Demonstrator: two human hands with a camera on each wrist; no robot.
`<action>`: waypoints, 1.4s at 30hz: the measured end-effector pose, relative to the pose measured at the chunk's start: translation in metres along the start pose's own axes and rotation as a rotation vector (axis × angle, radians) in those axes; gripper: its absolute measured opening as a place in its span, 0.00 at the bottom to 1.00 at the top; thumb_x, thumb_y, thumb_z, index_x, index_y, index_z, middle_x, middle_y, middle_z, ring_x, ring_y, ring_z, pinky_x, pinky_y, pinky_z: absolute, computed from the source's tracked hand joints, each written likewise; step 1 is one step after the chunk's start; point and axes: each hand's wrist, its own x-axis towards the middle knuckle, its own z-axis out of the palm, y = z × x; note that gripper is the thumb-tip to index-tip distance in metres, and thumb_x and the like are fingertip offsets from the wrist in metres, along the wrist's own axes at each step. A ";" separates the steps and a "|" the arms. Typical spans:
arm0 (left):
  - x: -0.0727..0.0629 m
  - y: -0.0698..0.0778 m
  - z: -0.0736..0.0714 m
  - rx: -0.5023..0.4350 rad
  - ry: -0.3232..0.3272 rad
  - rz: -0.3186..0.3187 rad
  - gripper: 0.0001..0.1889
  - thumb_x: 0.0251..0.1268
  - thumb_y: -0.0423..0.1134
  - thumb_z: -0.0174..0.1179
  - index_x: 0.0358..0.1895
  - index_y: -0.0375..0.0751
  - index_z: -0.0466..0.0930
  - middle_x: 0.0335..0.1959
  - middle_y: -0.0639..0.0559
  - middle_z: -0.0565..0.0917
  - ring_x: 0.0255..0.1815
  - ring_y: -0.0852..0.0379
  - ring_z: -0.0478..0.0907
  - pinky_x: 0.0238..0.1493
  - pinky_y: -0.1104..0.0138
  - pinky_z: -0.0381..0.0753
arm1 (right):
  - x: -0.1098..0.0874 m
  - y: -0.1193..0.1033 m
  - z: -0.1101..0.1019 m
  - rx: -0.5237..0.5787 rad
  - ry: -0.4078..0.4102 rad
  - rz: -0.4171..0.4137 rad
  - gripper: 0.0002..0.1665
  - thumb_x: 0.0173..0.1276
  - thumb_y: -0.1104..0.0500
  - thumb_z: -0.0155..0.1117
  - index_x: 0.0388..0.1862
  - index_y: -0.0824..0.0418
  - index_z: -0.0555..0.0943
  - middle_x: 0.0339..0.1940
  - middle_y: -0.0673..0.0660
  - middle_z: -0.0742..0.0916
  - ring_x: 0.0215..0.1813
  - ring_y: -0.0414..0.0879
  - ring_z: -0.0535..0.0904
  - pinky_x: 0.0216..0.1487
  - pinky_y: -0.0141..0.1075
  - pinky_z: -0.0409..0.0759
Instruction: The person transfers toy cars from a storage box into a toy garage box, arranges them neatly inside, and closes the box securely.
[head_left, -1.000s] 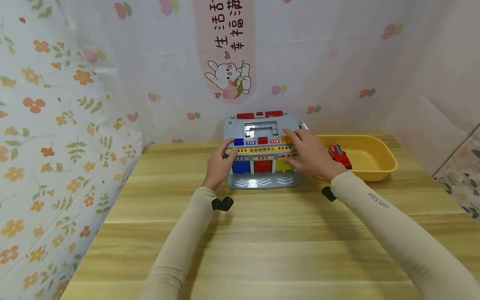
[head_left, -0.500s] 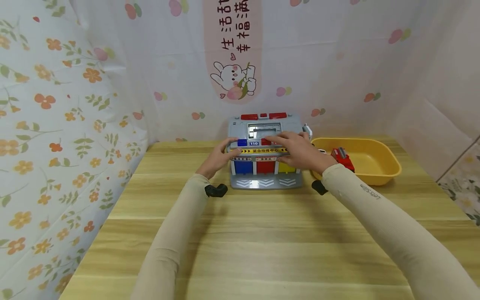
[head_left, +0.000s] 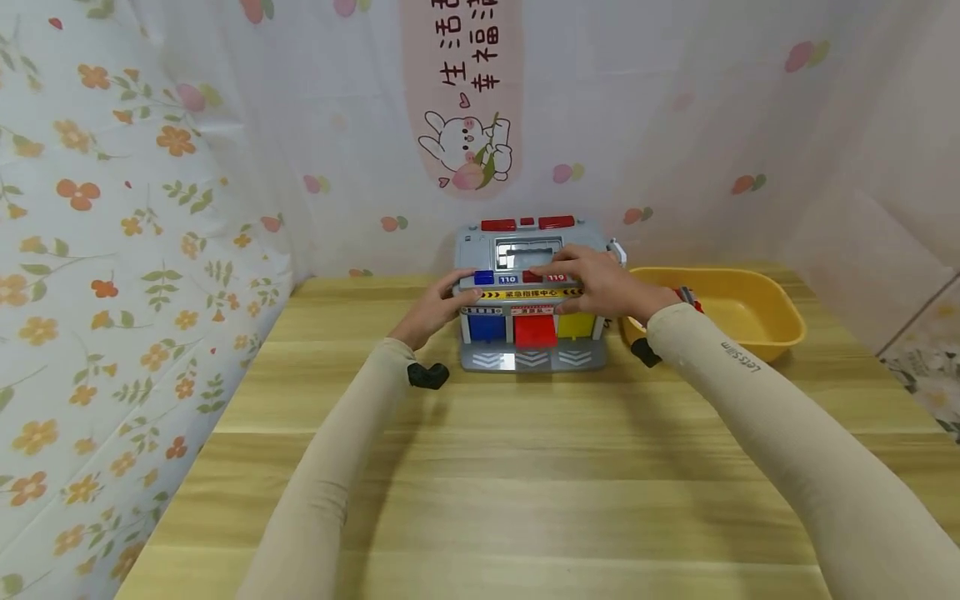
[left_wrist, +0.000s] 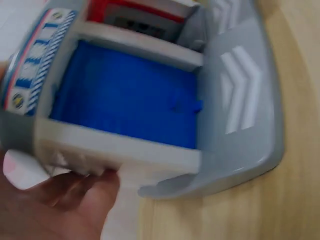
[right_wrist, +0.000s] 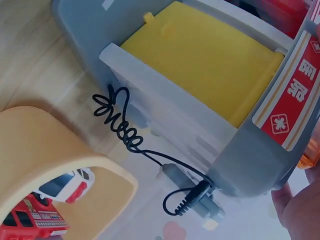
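Observation:
A grey toy garage (head_left: 468, 250) with a carry handle on its roof stands at the table's back. Its blue door (head_left: 487, 327) and yellow door (head_left: 576, 325) are down, while the red door (head_left: 536, 332) is swung outward. My left hand (head_left: 429, 317) grips the garage's left end, fingers on the roof and thumb on the front edge. My right hand (head_left: 611, 287) lies over the right end, index fingertip on the red button (head_left: 531, 277) and thumb against the front edge. The left wrist view shows the blue door (left_wrist: 130, 95) close up, with the red-framed bay beside it.
Right of the garage is a yellow basin (head_left: 787, 332), holding a red fire truck (right_wrist: 35, 220) and a white toy car (right_wrist: 65, 187). A black coiled cord (right_wrist: 122, 127) runs to a grey handset (right_wrist: 190, 190) on the garage's side. A patterned cloth (head_left: 337, 125) hangs behind.
My right hand has shifted left from the orange button to the red one. The red door, earlier flat in its bay, now tilts outward. My left hand keeps hold of the left end.

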 end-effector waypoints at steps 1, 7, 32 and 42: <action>0.001 -0.001 0.002 0.006 0.013 0.015 0.28 0.76 0.47 0.54 0.76 0.54 0.63 0.71 0.41 0.69 0.67 0.46 0.71 0.74 0.46 0.67 | 0.000 0.001 -0.001 0.010 -0.003 0.002 0.40 0.61 0.54 0.75 0.72 0.44 0.73 0.69 0.62 0.74 0.70 0.61 0.66 0.68 0.61 0.61; 0.004 -0.003 0.009 0.041 0.058 0.077 0.27 0.76 0.49 0.54 0.75 0.53 0.64 0.63 0.41 0.74 0.54 0.52 0.73 0.67 0.49 0.75 | -0.002 0.004 -0.003 0.059 -0.009 0.021 0.39 0.61 0.53 0.75 0.72 0.44 0.74 0.69 0.61 0.74 0.69 0.61 0.65 0.69 0.61 0.59; 0.001 -0.009 0.006 0.112 0.120 0.079 0.26 0.74 0.51 0.55 0.73 0.55 0.68 0.58 0.44 0.75 0.49 0.51 0.71 0.56 0.53 0.77 | -0.006 0.002 -0.015 0.067 -0.003 0.023 0.49 0.58 0.57 0.77 0.77 0.47 0.66 0.76 0.63 0.70 0.72 0.64 0.66 0.72 0.65 0.62; 0.002 -0.009 0.008 0.114 0.123 0.119 0.26 0.75 0.50 0.55 0.73 0.53 0.68 0.48 0.47 0.74 0.42 0.53 0.69 0.52 0.47 0.74 | -0.028 0.035 -0.030 0.125 0.099 0.113 0.50 0.59 0.59 0.77 0.78 0.51 0.64 0.79 0.63 0.65 0.78 0.65 0.58 0.73 0.67 0.61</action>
